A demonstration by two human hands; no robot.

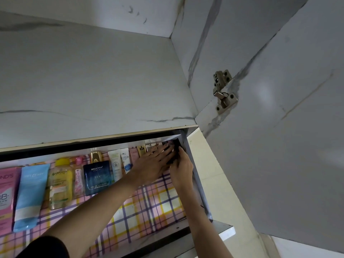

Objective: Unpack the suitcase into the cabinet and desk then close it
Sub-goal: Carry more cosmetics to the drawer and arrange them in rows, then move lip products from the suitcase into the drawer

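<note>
Both my hands reach into the right back corner of a cabinet shelf [149, 207] lined with pink, yellow and purple checked paper. My left hand [154, 162] lies flat with straight fingers against a small black object [176, 146] in the corner. My right hand [181, 165] grips the same black object from the right, fingers curled on it. Most of the object is hidden by my fingers. Along the shelf's back stands a row of toiletries: a blue Bella Vita cologne box [96, 176], a yellow Garnier bottle [60, 183], a light blue tube [30, 196] and a pink tube [6, 198].
An upper marble-patterned shelf [93, 90] hangs just over the row. The cabinet door [279, 127] stands open at the right on a metal hinge [223, 92]. White tubes [119, 162] and small boxes [141, 150] fill the back row toward the corner. The suitcase is out of view.
</note>
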